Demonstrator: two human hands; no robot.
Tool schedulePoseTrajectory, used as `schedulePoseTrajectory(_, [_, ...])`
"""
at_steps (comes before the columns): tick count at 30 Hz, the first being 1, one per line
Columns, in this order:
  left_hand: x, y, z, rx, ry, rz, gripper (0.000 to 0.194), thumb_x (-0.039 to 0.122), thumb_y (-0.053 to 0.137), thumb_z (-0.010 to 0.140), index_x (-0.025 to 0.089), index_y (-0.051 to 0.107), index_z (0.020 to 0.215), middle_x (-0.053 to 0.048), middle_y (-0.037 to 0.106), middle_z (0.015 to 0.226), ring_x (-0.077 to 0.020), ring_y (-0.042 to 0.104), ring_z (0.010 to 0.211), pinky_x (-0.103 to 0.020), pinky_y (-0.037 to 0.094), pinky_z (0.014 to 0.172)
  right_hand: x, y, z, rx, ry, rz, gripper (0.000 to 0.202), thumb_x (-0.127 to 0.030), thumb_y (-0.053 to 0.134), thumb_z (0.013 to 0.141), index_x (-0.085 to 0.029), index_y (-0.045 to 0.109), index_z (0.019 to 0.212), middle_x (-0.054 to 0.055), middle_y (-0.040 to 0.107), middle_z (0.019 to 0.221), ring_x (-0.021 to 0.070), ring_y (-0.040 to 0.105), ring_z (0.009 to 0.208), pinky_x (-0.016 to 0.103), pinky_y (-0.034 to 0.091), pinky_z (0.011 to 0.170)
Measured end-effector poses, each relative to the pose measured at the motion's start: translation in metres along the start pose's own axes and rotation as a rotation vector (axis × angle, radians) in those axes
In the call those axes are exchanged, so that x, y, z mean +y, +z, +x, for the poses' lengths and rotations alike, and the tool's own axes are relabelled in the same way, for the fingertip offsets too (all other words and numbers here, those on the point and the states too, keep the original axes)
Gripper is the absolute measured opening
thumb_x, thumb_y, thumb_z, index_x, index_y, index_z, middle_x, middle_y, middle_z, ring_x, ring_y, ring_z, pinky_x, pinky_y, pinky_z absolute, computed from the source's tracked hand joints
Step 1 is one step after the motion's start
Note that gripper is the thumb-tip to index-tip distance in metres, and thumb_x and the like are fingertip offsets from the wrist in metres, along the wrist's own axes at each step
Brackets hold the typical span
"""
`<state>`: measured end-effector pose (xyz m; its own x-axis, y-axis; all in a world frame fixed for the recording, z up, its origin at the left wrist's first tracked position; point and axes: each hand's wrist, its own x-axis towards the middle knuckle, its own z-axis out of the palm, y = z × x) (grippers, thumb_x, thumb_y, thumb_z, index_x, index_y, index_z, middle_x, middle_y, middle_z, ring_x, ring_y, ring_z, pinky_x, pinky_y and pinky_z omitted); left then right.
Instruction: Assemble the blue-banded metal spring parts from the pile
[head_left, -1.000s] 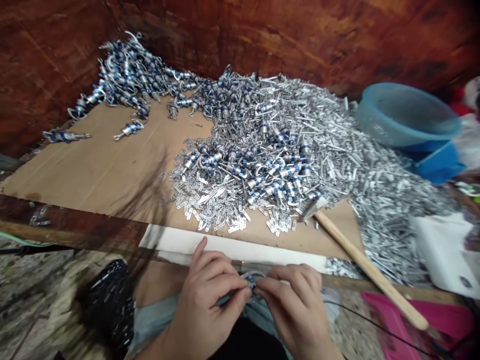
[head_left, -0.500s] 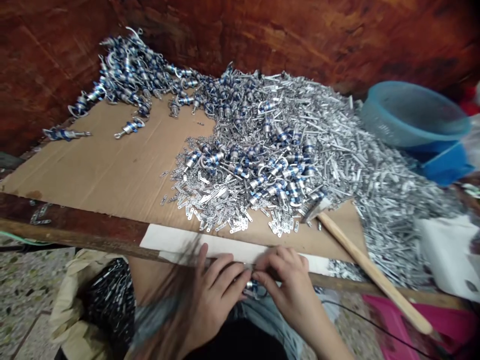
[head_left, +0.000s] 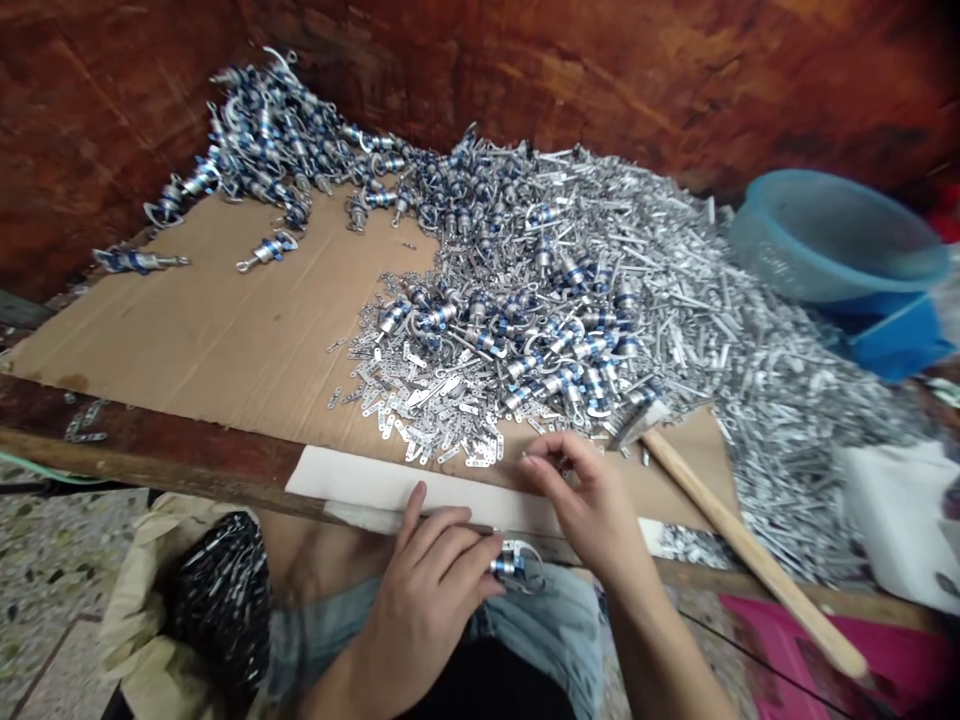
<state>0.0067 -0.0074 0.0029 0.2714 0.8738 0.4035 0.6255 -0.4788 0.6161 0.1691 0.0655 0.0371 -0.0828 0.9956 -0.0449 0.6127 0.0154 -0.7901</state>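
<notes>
The silver-and-blue metal fitting with a curved arm sits at six o'clock, pinched in the left hand's grip; best kept steady there. At its one o'clock, the right hand curls thumb and finger close, perhaps pinching something; I cannot tell. Flat silver perforated metal plates lie at eleven

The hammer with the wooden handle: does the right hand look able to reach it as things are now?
Probably yes. The hammer lies close to the right hand; mostly bare cardboard shows between them, and nothing visible covers it. I cannot tell whether this hand holds something.
</notes>
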Motion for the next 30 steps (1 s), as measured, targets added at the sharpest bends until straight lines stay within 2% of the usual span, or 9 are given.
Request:
schedulePoseTrajectory(2, [-0.001, 0.0, 0.0, 0.027, -0.011, -0.038, 0.012, 0.025, 0.055, 0.087, 0.018, 0.065, 0.09, 0.001, 0.067, 0.082, -0.0175, 0.058, 0.098, -0.045, 0.021, 0.112, 0.002, -0.011, -0.018, -0.145, 0.041, 0.127, 0.009, -0.025, 0.057, 0.083, -0.021, 0.057, 0.075, -0.002, 0.059, 0.072, 0.0145, 0.053, 0.068, 0.027, 0.04, 0.063])
schedulePoseTrajectory(5, [-0.001, 0.0, 0.0, 0.047, -0.013, -0.061, 0.01, 0.024, 0.056, 0.087, 0.019, 0.065, 0.086, 0.002, 0.068, 0.078, -0.0177, 0.06, 0.096, -0.047, 0.023, 0.111, 0.004, -0.013, -0.039, -0.293, 0.012, 0.081, 0.007, -0.018, 0.057, 0.082, -0.021, 0.06, 0.076, -0.002, 0.062, 0.075, 0.0149, 0.056, 0.074, 0.027, 0.042, 0.067])
schedulePoseTrajectory(10, [-0.001, 0.001, 0.0, 0.072, 0.004, -0.048, 0.009, 0.023, 0.057, 0.086, 0.02, 0.065, 0.086, 0.002, 0.069, 0.078, -0.0178, 0.061, 0.095, -0.049, 0.026, 0.11, 0.001, 0.0, -0.044, -0.269, -0.159, -0.21, 0.014, -0.014, 0.054, 0.084, -0.022, 0.063, 0.076, 0.0, 0.062, 0.077, 0.0171, 0.054, 0.077, 0.031, 0.039, 0.07])
schedulePoseTrajectory(15, [0.002, 0.002, 0.002, 0.121, -0.034, -0.078, 0.011, 0.026, 0.057, 0.087, 0.02, 0.065, 0.081, 0.003, 0.068, 0.074, -0.0174, 0.062, 0.091, -0.05, 0.024, 0.111, -0.006, 0.001, -0.036, -0.358, -0.17, -0.338, 0.016, -0.01, 0.052, 0.084, -0.021, 0.062, 0.078, 0.0, 0.061, 0.075, 0.0177, 0.055, 0.077, 0.032, 0.038, 0.07])
schedulePoseTrajectory(17, [0.002, 0.002, 0.003, 0.125, -0.042, -0.085, 0.012, 0.025, 0.057, 0.087, 0.021, 0.065, 0.08, 0.003, 0.068, 0.074, -0.0174, 0.062, 0.091, -0.05, 0.023, 0.111, -0.006, -0.002, -0.038, -0.328, -0.192, -0.309, 0.018, -0.01, 0.048, 0.085, -0.022, 0.062, 0.085, 0.002, 0.062, 0.08, 0.018, 0.055, 0.08, 0.032, 0.04, 0.071])
schedulePoseTrajectory(20, [0.002, 0.0, 0.002, 0.094, -0.024, -0.085, 0.009, 0.025, 0.058, 0.086, 0.021, 0.065, 0.082, 0.002, 0.069, 0.076, -0.0181, 0.062, 0.092, -0.051, 0.023, 0.111, -0.004, -0.005, -0.046, -0.17, -0.146, -0.121, 0.02, -0.017, 0.044, 0.089, -0.023, 0.061, 0.097, 0.004, 0.063, 0.088, 0.0175, 0.057, 0.083, 0.031, 0.044, 0.072])
schedulePoseTrajectory(24, [-0.001, -0.001, 0.001, 0.085, -0.013, -0.082, 0.008, 0.024, 0.058, 0.085, 0.021, 0.066, 0.086, 0.002, 0.069, 0.077, -0.0184, 0.062, 0.093, -0.052, 0.023, 0.111, -0.002, 0.0, -0.059, -0.039, 0.049, 0.091, 0.014, -0.031, 0.049, 0.088, -0.022, 0.06, 0.087, 0.001, 0.063, 0.079, 0.0157, 0.059, 0.073, 0.026, 0.047, 0.063])
schedulePoseTrajectory(26, [-0.002, -0.001, 0.001, 0.091, -0.03, -0.083, 0.01, 0.024, 0.056, 0.087, 0.021, 0.065, 0.086, 0.002, 0.069, 0.077, -0.0188, 0.063, 0.093, -0.052, 0.023, 0.111, -0.002, 0.007, -0.063, -0.025, 0.055, 0.048, 0.01, -0.029, 0.053, 0.085, -0.023, 0.06, 0.081, 0.0, 0.063, 0.076, 0.016, 0.058, 0.072, 0.028, 0.045, 0.066])
schedulePoseTrajectory(30, [-0.001, -0.004, 0.004, 0.042, 0.01, -0.067, 0.006, 0.023, 0.059, 0.085, 0.023, 0.065, 0.084, 0.004, 0.07, 0.078, -0.018, 0.064, 0.092, -0.049, 0.022, 0.112, 0.003, 0.019, -0.069, 0.071, -0.003, -0.236, 0.007, -0.026, 0.057, 0.081, -0.024, 0.061, 0.075, 0.001, 0.061, 0.081, 0.0191, 0.054, 0.077, 0.034, 0.037, 0.068])
